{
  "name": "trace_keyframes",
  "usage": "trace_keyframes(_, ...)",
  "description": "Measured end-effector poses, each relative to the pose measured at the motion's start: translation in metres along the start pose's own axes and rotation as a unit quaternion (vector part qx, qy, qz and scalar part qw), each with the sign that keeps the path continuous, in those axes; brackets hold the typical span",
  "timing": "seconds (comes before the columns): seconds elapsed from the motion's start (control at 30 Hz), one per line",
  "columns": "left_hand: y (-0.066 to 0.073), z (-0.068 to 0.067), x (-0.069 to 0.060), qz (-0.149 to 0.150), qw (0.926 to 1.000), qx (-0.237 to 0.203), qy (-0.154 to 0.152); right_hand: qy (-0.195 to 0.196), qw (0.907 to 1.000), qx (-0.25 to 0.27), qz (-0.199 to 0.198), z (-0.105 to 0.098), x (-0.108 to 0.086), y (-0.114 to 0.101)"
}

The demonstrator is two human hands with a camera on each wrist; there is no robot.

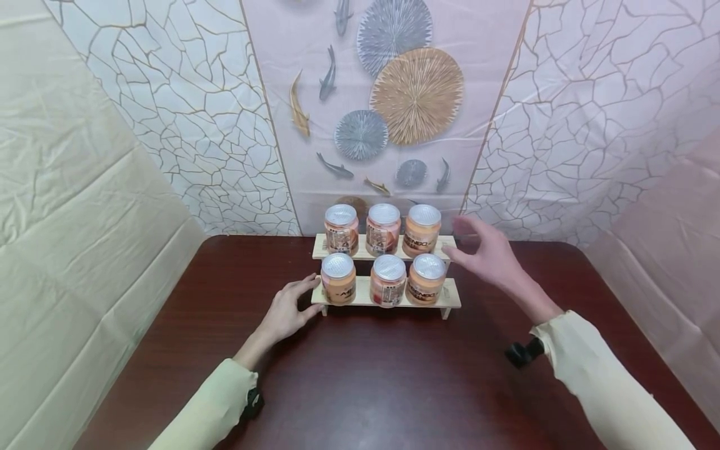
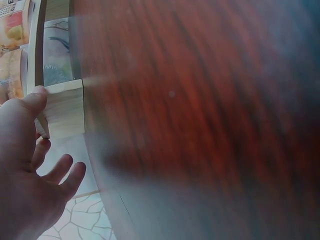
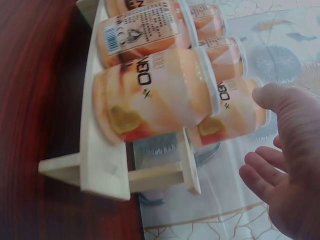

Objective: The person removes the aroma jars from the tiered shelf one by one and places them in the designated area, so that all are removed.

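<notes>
A two-tier light wooden rack (image 1: 362, 292) holds several orange jars with silvery lids, three on each tier. My left hand (image 1: 284, 312) grips the left end of the lower tier; in the left wrist view the thumb of this hand (image 2: 30, 170) lies on the board's edge beside the rack's leg (image 2: 66, 111), fingers on the other side. My right hand (image 1: 489, 253), fingers spread and slightly bent, is just right of the upper right jar (image 1: 422, 239). In the right wrist view that hand (image 3: 300, 160) holds nothing, its thumb near the upper jar's lid (image 3: 230, 112); contact is unclear.
The rack stands near the back edge of a dark red-brown table (image 1: 382, 375). Behind it hangs a patterned cloth (image 1: 225, 125) with fish and round motifs. Pale fabric (image 1: 73, 219) walls the left side, and more stands at the right.
</notes>
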State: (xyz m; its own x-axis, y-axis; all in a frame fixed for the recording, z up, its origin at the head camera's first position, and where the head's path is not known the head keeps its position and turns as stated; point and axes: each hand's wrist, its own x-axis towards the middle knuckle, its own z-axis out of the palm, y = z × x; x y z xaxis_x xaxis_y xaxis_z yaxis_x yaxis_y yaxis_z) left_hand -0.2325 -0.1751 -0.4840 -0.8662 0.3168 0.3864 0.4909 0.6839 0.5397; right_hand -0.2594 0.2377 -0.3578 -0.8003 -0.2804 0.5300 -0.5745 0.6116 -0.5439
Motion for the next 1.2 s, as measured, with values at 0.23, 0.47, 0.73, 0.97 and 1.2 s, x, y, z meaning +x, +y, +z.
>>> trace_keyframes(0.23,-0.001,0.001,-0.001,-0.005,1.0000,0.000,-0.002,-0.024,0.9952,0.076,0.057,0.009,0.017,-0.002)
trace_keyframes(0.47,-0.004,0.003,-0.001,-0.001,1.0000,0.000,0.005,-0.045,0.9877,0.128,0.077,0.017,0.027,-0.003)
trace_keyframes(0.73,-0.004,0.002,0.000,-0.007,1.0000,-0.001,0.003,-0.065,0.9827,0.131,0.114,0.023,0.032,0.002)
trace_keyframes(0.97,-0.003,0.002,0.000,-0.017,0.9999,-0.002,0.000,-0.061,0.9804,0.158,0.099,0.030,0.034,0.005)
trace_keyframes(1.2,-0.001,0.001,0.000,-0.016,0.9998,-0.007,0.000,-0.054,0.9838,0.138,0.101,0.033,0.037,0.006)
